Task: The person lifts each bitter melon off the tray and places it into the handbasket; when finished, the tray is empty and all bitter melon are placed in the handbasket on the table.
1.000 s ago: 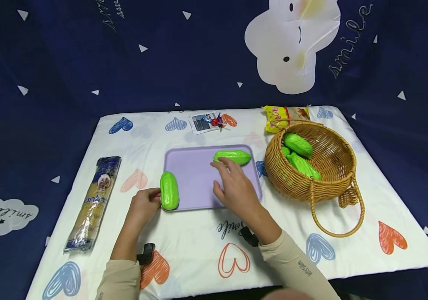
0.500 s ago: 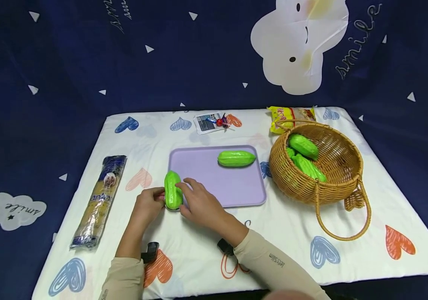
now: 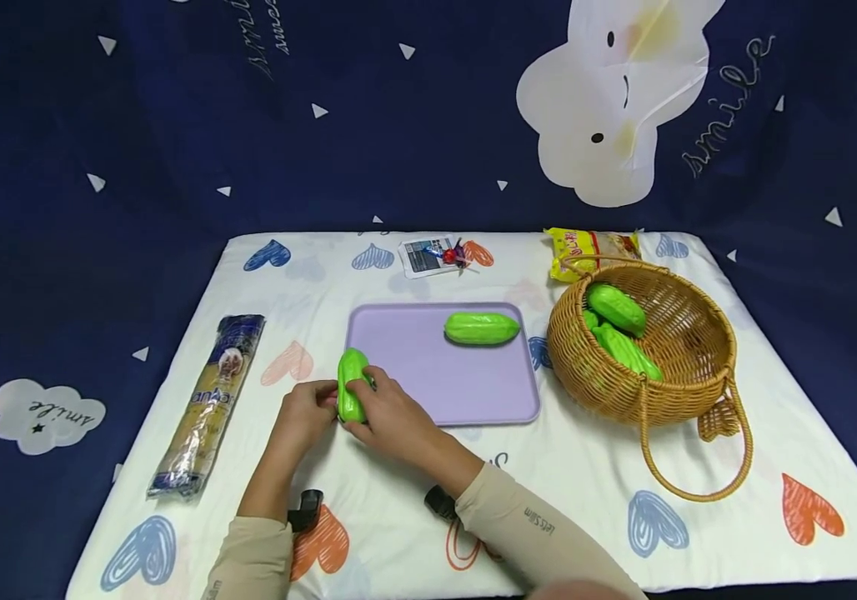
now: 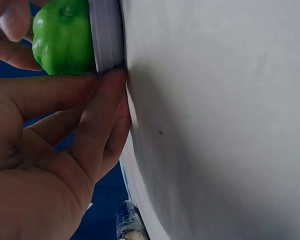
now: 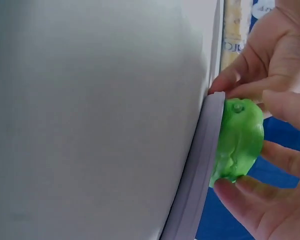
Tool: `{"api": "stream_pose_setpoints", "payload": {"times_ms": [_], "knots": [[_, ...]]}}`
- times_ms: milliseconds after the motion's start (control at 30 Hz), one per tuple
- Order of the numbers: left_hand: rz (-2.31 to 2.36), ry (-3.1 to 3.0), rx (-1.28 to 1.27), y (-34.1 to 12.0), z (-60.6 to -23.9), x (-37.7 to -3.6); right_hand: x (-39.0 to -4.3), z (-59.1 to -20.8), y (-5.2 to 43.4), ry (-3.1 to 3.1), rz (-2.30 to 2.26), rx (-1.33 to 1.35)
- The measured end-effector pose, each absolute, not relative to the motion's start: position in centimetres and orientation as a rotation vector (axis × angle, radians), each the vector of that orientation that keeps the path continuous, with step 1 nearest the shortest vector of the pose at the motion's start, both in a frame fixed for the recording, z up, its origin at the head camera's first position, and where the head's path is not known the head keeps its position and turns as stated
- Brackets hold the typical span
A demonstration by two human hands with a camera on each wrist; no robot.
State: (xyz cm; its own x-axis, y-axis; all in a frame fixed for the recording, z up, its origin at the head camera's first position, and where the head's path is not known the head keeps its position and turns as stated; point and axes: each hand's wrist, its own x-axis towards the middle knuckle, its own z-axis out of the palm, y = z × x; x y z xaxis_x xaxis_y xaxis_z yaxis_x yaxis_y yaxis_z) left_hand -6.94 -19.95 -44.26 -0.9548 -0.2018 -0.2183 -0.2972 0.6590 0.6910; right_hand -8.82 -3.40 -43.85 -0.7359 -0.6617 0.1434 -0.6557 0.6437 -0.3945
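A lilac tray (image 3: 466,387) lies on the table, with one green toy cucumber (image 3: 482,328) sideways at its back right. A second green cucumber (image 3: 350,400) lies lengthwise along the tray's left edge. My right hand (image 3: 396,421) holds this one, fingers over its top and right side; its stem end (image 5: 238,107) shows in the right wrist view. At the tray's left edge, my left hand (image 3: 305,419) pinches the rim (image 4: 108,37) between thumb and fingers, just beside the cucumber. The left fingertips are partly hidden in the head view.
Right of the tray stands a wicker basket (image 3: 578,367) holding several green vegetables, its handle folded down in front. A yellow snack packet (image 3: 574,250) lies behind it. A pasta pack (image 3: 211,400) lies at left; a small sachet (image 3: 424,258) with a lollipop lies at the back.
My right hand has moved left from the back-right cucumber to the left one and now grips it. My left hand stays at the tray's edge. The head view has shifted slightly.
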Motion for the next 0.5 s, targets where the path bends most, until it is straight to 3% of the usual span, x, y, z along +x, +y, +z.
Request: {"api": "stream_pose_setpoints", "payload": {"times_ms": [500], "knots": [[1.173, 2.761, -0.412, -19.87, -44.28, -6.89, -9.33, -43.6, -3.48, 2.806, -0.734, -1.064]]}}
